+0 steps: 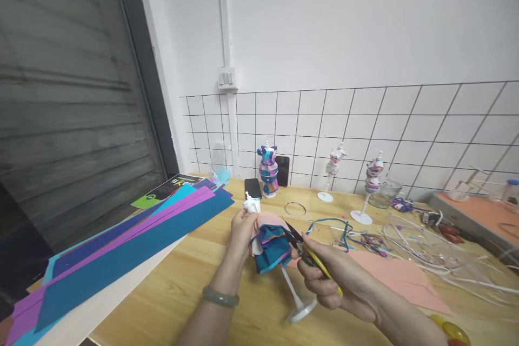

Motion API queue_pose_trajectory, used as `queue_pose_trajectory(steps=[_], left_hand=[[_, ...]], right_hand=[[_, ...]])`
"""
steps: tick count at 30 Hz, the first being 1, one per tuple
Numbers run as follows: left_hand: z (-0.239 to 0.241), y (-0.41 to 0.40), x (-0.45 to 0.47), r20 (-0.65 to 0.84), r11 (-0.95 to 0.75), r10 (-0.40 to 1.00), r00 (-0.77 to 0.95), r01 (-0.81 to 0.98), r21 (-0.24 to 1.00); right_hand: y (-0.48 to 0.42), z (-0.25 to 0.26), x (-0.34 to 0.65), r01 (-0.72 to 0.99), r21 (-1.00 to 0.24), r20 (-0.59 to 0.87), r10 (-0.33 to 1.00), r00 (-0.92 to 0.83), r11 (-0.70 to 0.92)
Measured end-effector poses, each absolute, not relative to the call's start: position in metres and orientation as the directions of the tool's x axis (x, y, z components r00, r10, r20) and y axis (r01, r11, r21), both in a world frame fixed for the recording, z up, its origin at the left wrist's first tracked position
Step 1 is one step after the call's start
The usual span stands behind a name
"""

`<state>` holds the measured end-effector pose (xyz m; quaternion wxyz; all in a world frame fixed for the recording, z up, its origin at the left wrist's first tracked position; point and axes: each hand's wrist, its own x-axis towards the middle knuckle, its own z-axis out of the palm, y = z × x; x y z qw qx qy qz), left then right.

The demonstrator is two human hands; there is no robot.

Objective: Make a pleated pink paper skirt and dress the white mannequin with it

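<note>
My left hand (242, 228) pinches a small white dress form (252, 205) on a stand, just below its top. Teal and purple layered material (273, 251) wraps the form like a skirt, and a peach strip (272, 218) curves over its upper edge. The form tilts, with its white round base (302, 312) low and toward the right. Yellow-handled scissors (320, 265) sit in my right hand (334, 275), fingers wrapped round the handles. Their dark blades reach the right end of the peach strip; whether they cut into it I cannot tell.
Long coloured sheets (133, 259) lie on the left. Behind stand a decorated dress form (268, 170) and two others, one a pale form (335, 161), near a phone (253, 188). Scraps (365, 240), a peach sheet (399, 275) and clear tubing (430, 246) spread over the right side.
</note>
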<state>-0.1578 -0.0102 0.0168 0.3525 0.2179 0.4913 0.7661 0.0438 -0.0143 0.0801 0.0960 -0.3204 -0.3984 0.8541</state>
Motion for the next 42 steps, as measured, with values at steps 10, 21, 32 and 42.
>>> queue_pose_trajectory(steps=[10,21,32,42], left_hand=[[0.010,-0.009,-0.170,0.043,-0.297,0.688,-0.725,-0.226,0.928],[0.007,-0.006,-0.174,0.057,-0.268,0.671,-0.740,-0.170,0.948],[0.010,-0.009,-0.167,0.092,-0.259,0.675,-0.732,-0.118,0.959],[0.026,-0.017,-0.167,0.204,-0.330,0.630,-0.750,-0.021,0.944]], right_hand=[[-0.007,0.066,0.014,0.161,-0.636,-0.509,0.254,-0.822,-0.754],[0.005,0.061,0.013,0.177,-0.613,-0.520,0.225,-0.824,-0.770],[0.003,0.062,0.014,0.125,-0.608,-0.482,0.239,-0.843,-0.784],[0.007,0.064,0.019,0.080,-0.633,-0.435,0.269,-0.859,-0.770]])
